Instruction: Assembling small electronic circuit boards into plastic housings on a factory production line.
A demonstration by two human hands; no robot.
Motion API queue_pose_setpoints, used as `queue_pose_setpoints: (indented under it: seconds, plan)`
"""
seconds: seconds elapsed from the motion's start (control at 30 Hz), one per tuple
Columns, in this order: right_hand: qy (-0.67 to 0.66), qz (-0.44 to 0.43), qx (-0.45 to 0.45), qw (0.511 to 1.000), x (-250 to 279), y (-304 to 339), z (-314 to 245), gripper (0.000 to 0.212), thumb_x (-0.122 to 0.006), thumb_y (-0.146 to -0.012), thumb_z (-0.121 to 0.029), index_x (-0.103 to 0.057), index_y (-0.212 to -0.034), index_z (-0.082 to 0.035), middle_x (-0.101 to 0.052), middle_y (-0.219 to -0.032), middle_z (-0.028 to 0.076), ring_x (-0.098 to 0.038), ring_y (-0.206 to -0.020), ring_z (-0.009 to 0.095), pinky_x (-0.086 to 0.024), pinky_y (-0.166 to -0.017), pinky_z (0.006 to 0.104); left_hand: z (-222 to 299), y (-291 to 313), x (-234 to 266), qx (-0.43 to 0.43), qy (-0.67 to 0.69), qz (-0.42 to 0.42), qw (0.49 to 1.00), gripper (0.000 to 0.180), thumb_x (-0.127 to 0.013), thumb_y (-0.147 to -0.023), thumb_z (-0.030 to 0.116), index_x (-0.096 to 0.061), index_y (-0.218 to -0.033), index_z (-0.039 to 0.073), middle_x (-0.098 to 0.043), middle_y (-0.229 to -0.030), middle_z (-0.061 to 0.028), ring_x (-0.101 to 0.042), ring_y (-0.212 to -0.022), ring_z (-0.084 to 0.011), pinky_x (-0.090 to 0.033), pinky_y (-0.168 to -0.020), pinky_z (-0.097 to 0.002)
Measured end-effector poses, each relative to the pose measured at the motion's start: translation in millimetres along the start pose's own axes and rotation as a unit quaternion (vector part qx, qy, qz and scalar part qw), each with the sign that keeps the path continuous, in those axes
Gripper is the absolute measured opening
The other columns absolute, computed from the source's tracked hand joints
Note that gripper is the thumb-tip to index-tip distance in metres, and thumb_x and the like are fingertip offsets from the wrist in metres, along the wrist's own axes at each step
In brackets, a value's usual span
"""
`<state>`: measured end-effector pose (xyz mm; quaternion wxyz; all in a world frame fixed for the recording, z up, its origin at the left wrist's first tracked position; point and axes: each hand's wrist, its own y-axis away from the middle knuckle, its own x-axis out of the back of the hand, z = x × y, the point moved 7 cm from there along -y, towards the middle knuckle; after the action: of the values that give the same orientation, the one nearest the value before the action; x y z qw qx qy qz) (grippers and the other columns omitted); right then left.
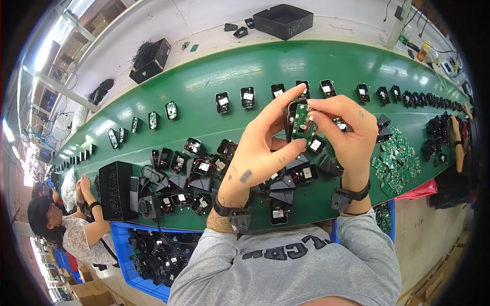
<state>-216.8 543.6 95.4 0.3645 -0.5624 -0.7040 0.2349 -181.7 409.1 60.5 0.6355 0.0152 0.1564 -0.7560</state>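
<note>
My left hand (258, 140) is closed around a small black plastic housing (291, 113), holding it up over the green bench. A green circuit board (300, 116) lies at the open face of that housing. From the other side, my right hand (352, 122) pinches at the board's edge with thumb and forefinger. Whether the board is seated in the housing, I cannot tell. Beneath my hands are several open black housings (203, 167) with white parts and red wires inside. Beyond them stands a spaced row of similar housings (222, 102).
A pile of loose circuit boards (395, 160) lies on the right. At left stand a black box of small dark parts (116, 191) and, below the bench edge, a blue bin (122, 255). Black boxes (283, 21) sit on the back ledge. Co-workers (71, 227) are at both sides.
</note>
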Motion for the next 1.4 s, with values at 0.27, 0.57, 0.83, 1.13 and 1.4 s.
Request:
queue_pose_setpoints:
  seconds: [0.27,0.57,0.83,1.13,1.4]
  plan:
    - [0.11,0.054,0.088,0.989,0.3,-0.8,-14.1,0.028,-0.071,-0.068,0.007,-0.07,-0.094,-0.003,-0.063,-0.087,0.008,-0.058,-0.08,0.019,-0.046,-0.067,0.0292,-4.0,-1.5,-5.7,-0.05,-0.006,0.008,0.999,0.08,-0.063,-0.082,-0.005,-0.021,-0.149,0.003,-0.056,-0.116,-0.0099,-0.054,-0.104,-0.0135,-0.048,-0.086,-0.0277]
    - [0.116,0.093,0.129,0.981,2.9,3.7,-9.5,0.029,-0.072,-0.069,0.005,-0.069,-0.097,-0.004,-0.059,-0.098,0.012,-0.059,-0.1,0.029,-0.048,-0.086,0.0382,-4.8,-1.3,-14.9,-0.089,-0.008,0.005,0.996,0.078,-0.059,-0.085,-0.006,-0.017,-0.15,0.005,-0.052,-0.122,-0.0101,-0.052,-0.107,-0.0133,-0.045,-0.087,-0.0266]
    - [-0.171,-0.03,-0.126,0.977,-10.4,3.0,20.5,0.04,-0.066,-0.082,-0.003,-0.057,-0.121,0.0,-0.061,-0.115,0.01,-0.061,-0.101,0.016,-0.048,-0.088,0.0281,-0.2,2.4,-17.5,-0.083,-0.037,0.018,0.996,0.073,-0.054,-0.087,-0.009,-0.019,-0.15,0.005,-0.046,-0.134,-0.0111,-0.052,-0.112,-0.0167,-0.051,-0.084,-0.0281]
    - [-0.302,-0.08,-0.183,0.932,-19.4,7.6,27.7,0.045,-0.066,-0.083,0.0,-0.055,-0.126,0.002,-0.063,-0.111,0.009,-0.06,-0.1,0.015,-0.048,-0.088,0.0288,-2.0,0.4,-16.0,-0.068,-0.022,-0.019,0.997,0.069,-0.048,-0.089,-0.011,-0.02,-0.15,0.008,-0.045,-0.133,-0.0118,-0.052,-0.116,-0.0201,-0.053,-0.091,-0.0345]
    - [-0.205,-0.073,-0.162,0.963,-19.2,7.8,21.5,0.044,-0.069,-0.08,-0.001,-0.058,-0.123,0.002,-0.064,-0.11,0.008,-0.062,-0.102,0.015,-0.049,-0.089,0.0289,-1.2,0.2,-13.3,-0.019,0.041,-0.029,0.999,0.07,-0.045,-0.088,-0.013,-0.02,-0.15,0.01,-0.044,-0.133,-0.0111,-0.051,-0.118,-0.0211,-0.055,-0.089,-0.0363]
